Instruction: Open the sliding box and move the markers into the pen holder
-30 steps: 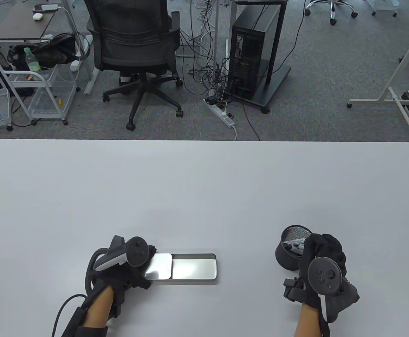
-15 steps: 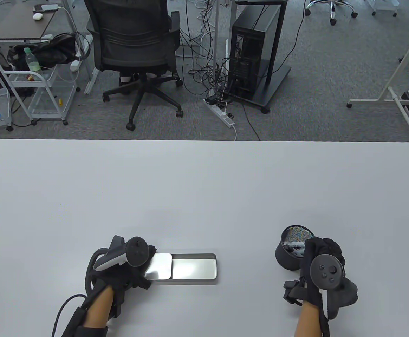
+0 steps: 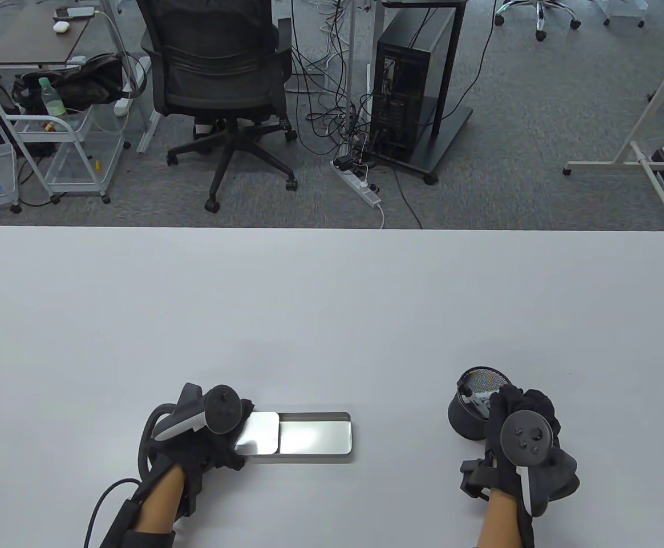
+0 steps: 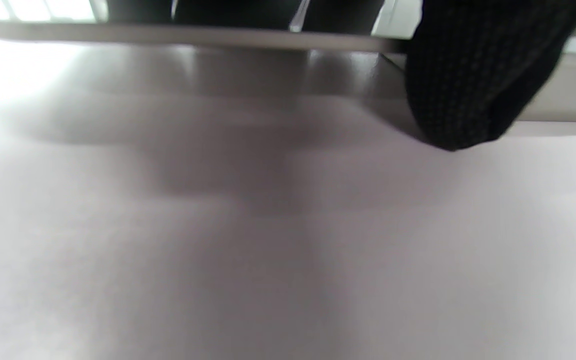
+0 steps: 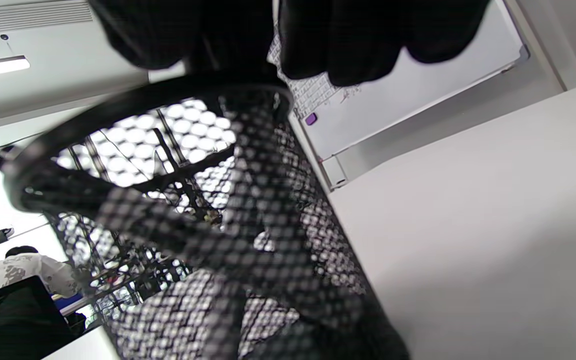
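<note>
1. The desk point(image 3: 332, 297) is a wide, pale grey surface filling the lower part of the table view; beyond its far edge stand an office chair point(image 3: 218, 85) and a black computer tower point(image 3: 406, 85) on a carpeted floor.
2. The sliding box point(image 3: 315, 436), a flat metal tin, lies near the front edge of the desk, left of centre. Its lid point(image 3: 259, 432) is slid out to the left, so the tray on the right is uncovered, and no markers show in it.
3. The pen holder point(image 3: 469, 411), a black mesh cup, stands upright on the desk, well apart to the right of the box. In the right wrist view its mesh wall point(image 5: 248, 240) fills the frame.
4. The left hand point(image 3: 206, 434) rests at the left end of the box, with fingers on the slid-out lid; in the left wrist view one gloved fingertip point(image 4: 473, 85) lies against the tin's edge. Whether the fingers grip the lid or only press on it, I cannot tell.
5. The right hand point(image 3: 523, 422) hangs over the near rim of the holder, fingers curled downward above its mouth point(image 5: 338, 40).
6. The markers point(image 3: 480, 399) sit inside the holder, leaning against its wall. Whether the right hand is grasping one cannot be told.
</note>
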Tool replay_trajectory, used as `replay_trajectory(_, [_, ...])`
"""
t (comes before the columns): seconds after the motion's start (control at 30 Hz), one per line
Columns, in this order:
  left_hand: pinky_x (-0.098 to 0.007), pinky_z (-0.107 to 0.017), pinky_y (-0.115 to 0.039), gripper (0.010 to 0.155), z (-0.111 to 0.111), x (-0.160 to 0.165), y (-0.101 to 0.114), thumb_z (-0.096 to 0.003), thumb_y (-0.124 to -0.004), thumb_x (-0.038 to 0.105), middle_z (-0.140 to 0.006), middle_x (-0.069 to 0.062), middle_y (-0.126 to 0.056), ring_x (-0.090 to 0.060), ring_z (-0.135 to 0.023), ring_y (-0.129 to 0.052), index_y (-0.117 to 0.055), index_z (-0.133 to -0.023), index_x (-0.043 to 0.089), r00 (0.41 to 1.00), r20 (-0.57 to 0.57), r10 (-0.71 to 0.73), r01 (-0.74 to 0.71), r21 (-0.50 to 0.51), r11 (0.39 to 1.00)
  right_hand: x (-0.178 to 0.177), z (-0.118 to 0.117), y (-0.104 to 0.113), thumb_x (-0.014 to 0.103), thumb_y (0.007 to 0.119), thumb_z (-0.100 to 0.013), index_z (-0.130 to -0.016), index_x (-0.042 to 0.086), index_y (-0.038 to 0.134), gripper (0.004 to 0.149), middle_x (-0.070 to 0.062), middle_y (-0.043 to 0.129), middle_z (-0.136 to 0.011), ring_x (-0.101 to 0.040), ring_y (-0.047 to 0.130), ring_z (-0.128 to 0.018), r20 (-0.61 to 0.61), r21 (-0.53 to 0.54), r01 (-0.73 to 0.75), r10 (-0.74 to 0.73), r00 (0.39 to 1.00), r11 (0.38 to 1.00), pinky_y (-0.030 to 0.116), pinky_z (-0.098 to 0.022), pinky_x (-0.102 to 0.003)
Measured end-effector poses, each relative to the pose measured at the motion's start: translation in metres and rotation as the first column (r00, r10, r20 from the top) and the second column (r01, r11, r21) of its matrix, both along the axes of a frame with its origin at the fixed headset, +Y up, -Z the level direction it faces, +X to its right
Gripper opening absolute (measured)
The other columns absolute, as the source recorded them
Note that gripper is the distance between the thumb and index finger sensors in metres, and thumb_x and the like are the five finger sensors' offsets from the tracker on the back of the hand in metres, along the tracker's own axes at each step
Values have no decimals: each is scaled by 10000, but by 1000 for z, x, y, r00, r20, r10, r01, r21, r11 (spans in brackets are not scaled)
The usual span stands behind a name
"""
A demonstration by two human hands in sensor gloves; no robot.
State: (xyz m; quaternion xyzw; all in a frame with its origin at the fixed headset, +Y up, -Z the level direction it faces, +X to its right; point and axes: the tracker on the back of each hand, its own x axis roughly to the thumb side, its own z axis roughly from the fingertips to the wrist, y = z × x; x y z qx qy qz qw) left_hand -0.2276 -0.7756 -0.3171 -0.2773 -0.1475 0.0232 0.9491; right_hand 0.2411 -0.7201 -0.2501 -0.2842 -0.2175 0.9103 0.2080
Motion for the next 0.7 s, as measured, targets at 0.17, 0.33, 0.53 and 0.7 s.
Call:
replay_trajectory(0.17, [-560,-774,-379,808,0,0,0,-450,-742,619,-1171,-23,-297,-275,-1055,-346,-277,-1066,380,1000,0,0,0,0,1000,0,0,1,385,773,-470,-782,206,905,383,-172,676,-993,-417,746,-800,-19,-13,3,-3,1000,1000,656,-606,-558])
replay_trajectory(0.33, [-560,-774,-378,808,0,0,0,-450,-742,619,-1172,-22,-296,-276,-1055,-346,-275,-1066,382,1000,0,0,0,0,1000,3,0,2,374,843,-434,-732,141,966,398,-196,672,-1007,-450,744,-798,-47,-51,14,-16,999,999,652,-598,-582])
replay_trajectory(0.53, [-560,-774,-378,809,0,0,0,-450,-742,620,-1172,-23,-296,-275,-1055,-345,-275,-1066,381,1000,0,0,0,0,1000,0,-2,3,367,868,-413,-733,108,978,426,-201,674,-1007,-457,746,-794,-62,-70,-3,-1,998,998,653,-593,-588])
replay_trajectory(0.7, [-559,-775,-378,808,0,0,0,-450,-742,619,-1171,-23,-297,-274,-1055,-346,-277,-1066,381,1000,0,0,0,0,1000,1,-1,5,419,870,-400,-816,97,901,527,-226,648,-1023,-472,729,-806,-75,-62,9,-14,997,998,644,-598,-597])
